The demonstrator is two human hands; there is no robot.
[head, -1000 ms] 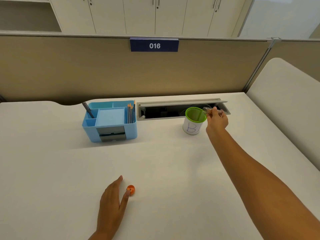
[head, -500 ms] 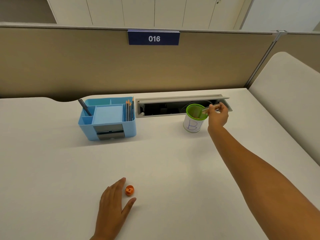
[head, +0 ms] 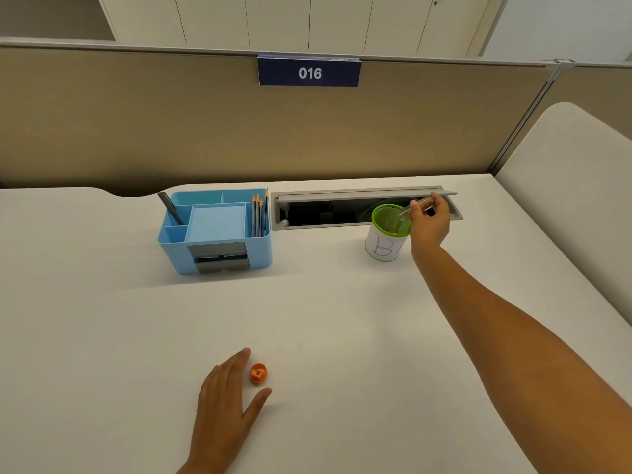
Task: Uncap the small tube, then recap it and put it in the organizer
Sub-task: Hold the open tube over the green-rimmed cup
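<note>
Tube (head: 415, 207) has tipped further, mouth now over green cup (head: 390, 220), upper right; right hand (head: 429, 222) pinches it. Left hand (head: 225, 401) flat, open, w/ orange cap (head: 258, 373) just beside, bottom centre. Keep mouth inside rim.

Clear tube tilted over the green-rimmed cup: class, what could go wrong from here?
1. The right hand tips the open clear tube at the green-rimmed cup; contents could miss the rim and fall onto the desk.
2. The orange cap lies loose beside the left hand; a nudge might roll it away before recapping.
</note>
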